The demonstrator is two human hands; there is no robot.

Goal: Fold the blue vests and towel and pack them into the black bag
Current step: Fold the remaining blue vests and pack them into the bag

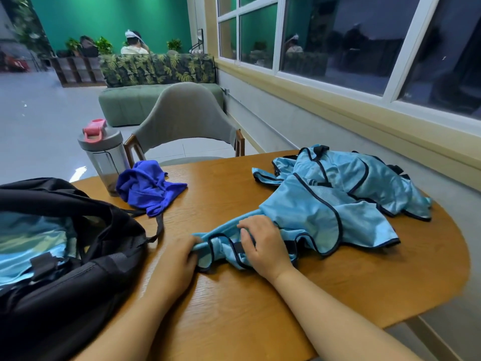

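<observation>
A heap of light blue vests [338, 194] with dark trim lies crumpled on the right half of the wooden table [338, 290]. My left hand [179, 259] pinches the near left edge of the closest vest. My right hand [263, 243] rests on the same vest, fingers curled over a fold of its cloth. A crumpled dark blue towel [148, 186] lies at the table's far left. The black bag [86, 277] stands open at the left, with light blue fabric [28, 246] inside it.
A grey bottle [104, 157] with a pink lid stands behind the towel at the table's far edge. A grey chair [184, 118] sits across the table. A wall with windows runs along the right. People sit beyond a green sofa [135, 100].
</observation>
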